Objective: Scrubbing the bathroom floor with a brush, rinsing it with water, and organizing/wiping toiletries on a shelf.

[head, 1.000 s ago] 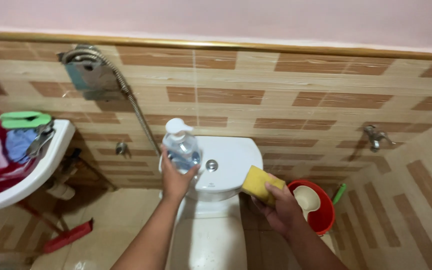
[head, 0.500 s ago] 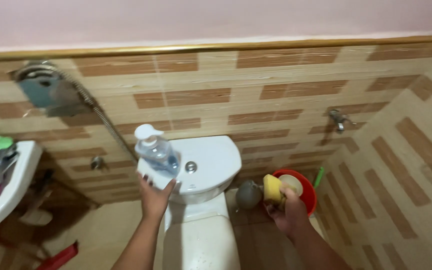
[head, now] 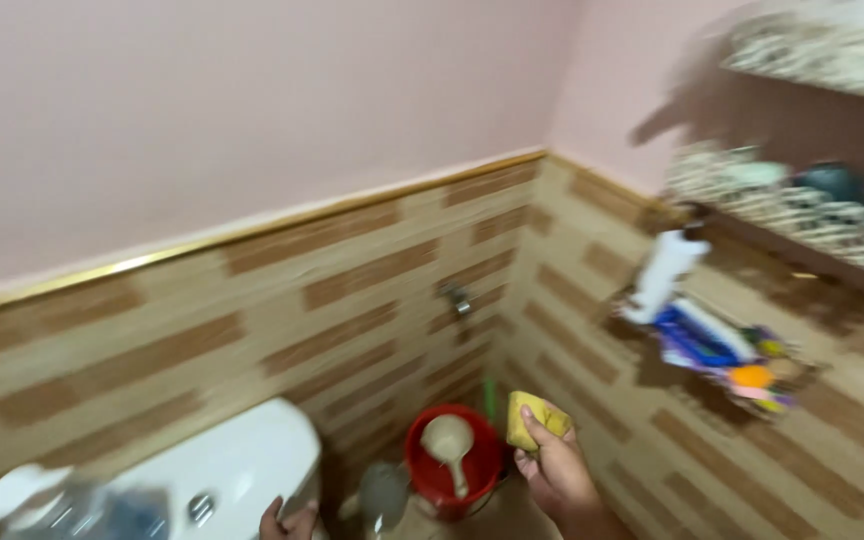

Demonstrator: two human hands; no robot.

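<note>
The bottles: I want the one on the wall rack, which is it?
The white bottle, upright in the rack on the right wall; the clear bottle sits by the toilet tank.

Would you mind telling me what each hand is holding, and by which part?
The right hand grips a yellow sponge by its lower end. The left hand is mostly out of view, so its hold cannot be told.

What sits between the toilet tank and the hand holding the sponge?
In the head view, a red bucket with a pale ladle in it sits between the white tank and the right hand gripping the yellow sponge.
</note>
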